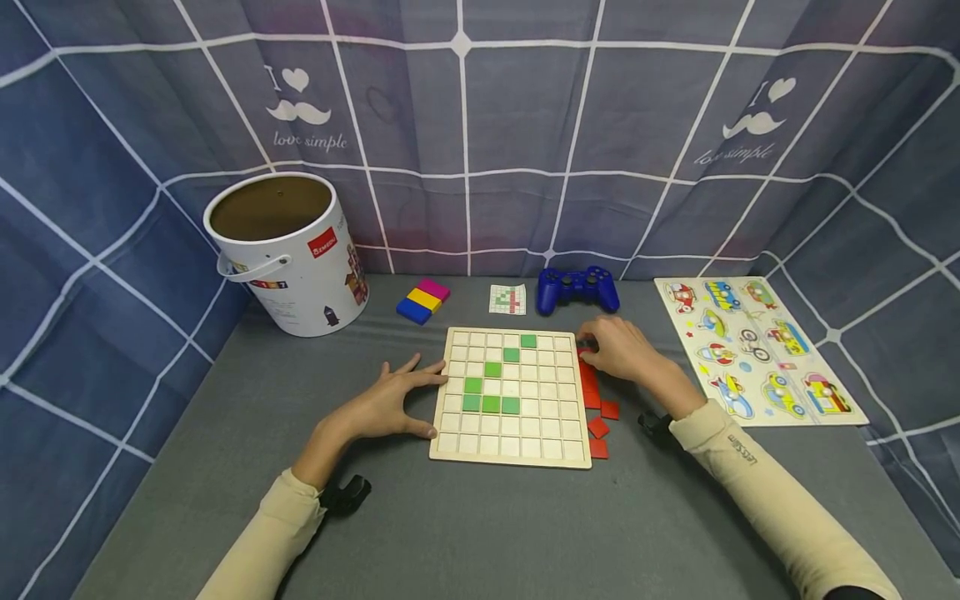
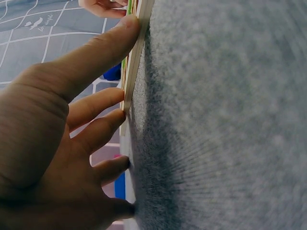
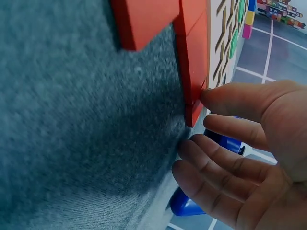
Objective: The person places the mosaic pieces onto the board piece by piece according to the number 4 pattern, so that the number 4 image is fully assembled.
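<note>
A wooden grid board [image 1: 530,429] lies flat on the table, with several green tiles [image 1: 491,404] in its squares. My left hand [image 1: 384,403] is spread at the board's left side; thumb and fingertips touch its edge, as the left wrist view shows. Along the right edge lie several red tiles [image 1: 590,387], some in a row, others loose and turned. My right hand [image 1: 621,350] is at the far end of that row. In the right wrist view its thumb touches a red tile [image 3: 193,67], while the other fingers are loosely bent beside the row, apart from each other.
Behind the board lie a small pattern card [image 1: 507,300], a blue game controller [image 1: 577,288] and pink, yellow and blue pieces [image 1: 423,301]. A white bucket [image 1: 300,275] stands at the back left. A picture puzzle board [image 1: 757,350] lies to the right.
</note>
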`<state>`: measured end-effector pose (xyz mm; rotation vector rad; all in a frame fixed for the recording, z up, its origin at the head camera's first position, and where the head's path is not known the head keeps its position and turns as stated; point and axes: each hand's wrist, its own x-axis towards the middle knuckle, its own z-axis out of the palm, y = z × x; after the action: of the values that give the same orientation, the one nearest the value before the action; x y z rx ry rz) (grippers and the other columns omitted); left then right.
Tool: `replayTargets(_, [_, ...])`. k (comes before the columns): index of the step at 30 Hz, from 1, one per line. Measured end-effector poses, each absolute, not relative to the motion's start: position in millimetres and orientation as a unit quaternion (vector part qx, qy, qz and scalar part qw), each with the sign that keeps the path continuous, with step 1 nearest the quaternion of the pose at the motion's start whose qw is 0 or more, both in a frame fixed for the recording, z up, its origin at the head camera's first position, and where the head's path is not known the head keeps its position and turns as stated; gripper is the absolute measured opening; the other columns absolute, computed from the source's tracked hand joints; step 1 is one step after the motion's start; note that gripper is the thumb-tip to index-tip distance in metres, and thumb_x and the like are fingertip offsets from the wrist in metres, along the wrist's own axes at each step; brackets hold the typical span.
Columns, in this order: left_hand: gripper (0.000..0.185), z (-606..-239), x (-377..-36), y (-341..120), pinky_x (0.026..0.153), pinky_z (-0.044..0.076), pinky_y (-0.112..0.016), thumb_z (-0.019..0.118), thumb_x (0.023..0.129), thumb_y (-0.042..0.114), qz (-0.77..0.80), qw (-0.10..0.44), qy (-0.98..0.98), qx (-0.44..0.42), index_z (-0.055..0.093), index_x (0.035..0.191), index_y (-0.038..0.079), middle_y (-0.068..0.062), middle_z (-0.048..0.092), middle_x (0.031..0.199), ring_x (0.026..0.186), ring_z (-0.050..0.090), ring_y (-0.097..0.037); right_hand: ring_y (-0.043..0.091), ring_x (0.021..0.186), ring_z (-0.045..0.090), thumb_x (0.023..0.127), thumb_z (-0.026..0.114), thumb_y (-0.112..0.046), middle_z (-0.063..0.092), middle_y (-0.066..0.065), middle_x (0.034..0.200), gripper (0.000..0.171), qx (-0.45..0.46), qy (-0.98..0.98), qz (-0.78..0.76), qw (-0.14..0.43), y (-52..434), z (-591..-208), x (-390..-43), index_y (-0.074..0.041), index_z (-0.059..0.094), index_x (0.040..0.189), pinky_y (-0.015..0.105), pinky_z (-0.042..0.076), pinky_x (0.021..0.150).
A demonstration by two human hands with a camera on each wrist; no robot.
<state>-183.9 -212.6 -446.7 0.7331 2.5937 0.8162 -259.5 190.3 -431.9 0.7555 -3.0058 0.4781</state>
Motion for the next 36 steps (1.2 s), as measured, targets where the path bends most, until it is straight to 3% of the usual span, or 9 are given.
replayTargets(11, [0.085, -445, -184, -209, 0.106, -0.007, -0.076, 0.091, 0.072, 0.035, 0.281, 0.162, 0.911, 0.254, 0.053, 0.147, 0.019, 0.005, 0.026, 0.163, 0.151, 0.005, -0.037, 0.019, 0.067, 0.053, 0.079, 0.081, -0.012, 0.064, 0.001, 0.078, 0.016, 0.256, -0.957, 0.132, -0.014, 194, -427, -260, -0.010, 0.076, 0.094, 0.039, 0.045, 0.057])
replayTargets(20, [0.085, -444, -184, -208, 0.107, -0.007, -0.075, 0.091, 0.072, 0.036, 0.281, 0.165, 0.912, 0.249, 0.053, 0.146, 0.019, 0.004, 0.027, 0.163, 0.151, 0.005, -0.037, 0.021, 0.071, 0.059, 0.079, 0.080, -0.010, 0.069, 0.005, 0.087, 0.021, 0.251, -0.959, 0.129, -0.006, 197, -427, -258, -0.005, 0.076, 0.099, 0.044, 0.051, 0.062])
replayTargets(36, [0.085, -446, -182, -210, 0.107, -0.007, -0.075, 0.091, 0.072, 0.035, 0.284, 0.164, 0.912, 0.246, 0.053, 0.146, 0.019, 0.004, 0.026, 0.163, 0.151, 0.005, -0.038, 0.016, 0.063, 0.052, 0.082, 0.077, -0.011, 0.062, 0.003, 0.082, 0.014, 0.297, -0.939, 0.170, 0.017, 156, -427, -248, -0.006, 0.074, 0.095, 0.032, 0.044, 0.053])
